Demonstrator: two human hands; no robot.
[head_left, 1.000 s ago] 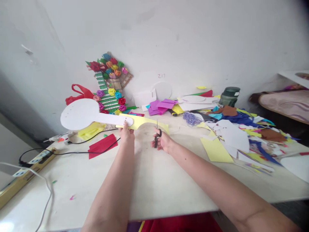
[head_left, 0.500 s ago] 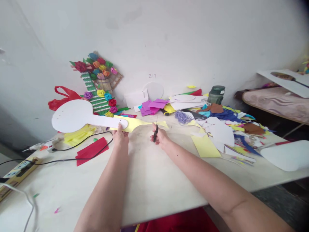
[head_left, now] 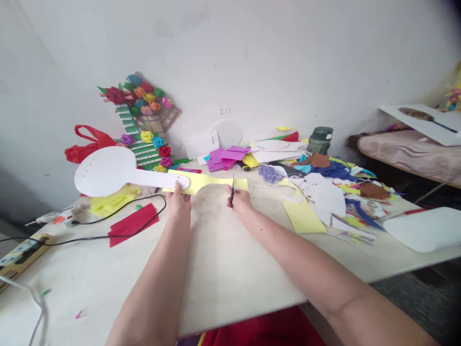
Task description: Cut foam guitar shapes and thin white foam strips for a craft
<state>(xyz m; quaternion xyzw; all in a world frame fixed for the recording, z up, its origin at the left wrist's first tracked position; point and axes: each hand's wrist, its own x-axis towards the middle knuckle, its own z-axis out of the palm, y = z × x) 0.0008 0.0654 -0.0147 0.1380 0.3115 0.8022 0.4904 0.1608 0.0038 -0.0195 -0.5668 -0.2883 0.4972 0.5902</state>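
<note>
My left hand [head_left: 180,199] pinches the narrow end of a white paddle-shaped cutout [head_left: 106,171] together with a yellow paper sheet [head_left: 200,181] behind it. The cutout's round part reaches out to the left and has a few small dots on it. To the right, the yellow sheet narrows into a strip. My right hand [head_left: 239,198] is closed on dark-handled scissors [head_left: 232,193], whose blades point up across that strip. Whether the blades touch the paper I cannot tell.
Red paper [head_left: 133,225], a black cable [head_left: 90,239] and a power strip [head_left: 27,254] lie on the left. Purple paper [head_left: 228,156], yarn [head_left: 269,174], a green bottle [head_left: 320,140] and mixed scraps [head_left: 324,192] sit behind and right. A flower craft [head_left: 144,129] leans on the wall.
The yellow strip's right end looks flatter and wider beside the scissors. Both hands stay in nearly the same place; the whole view has shifted slightly.
</note>
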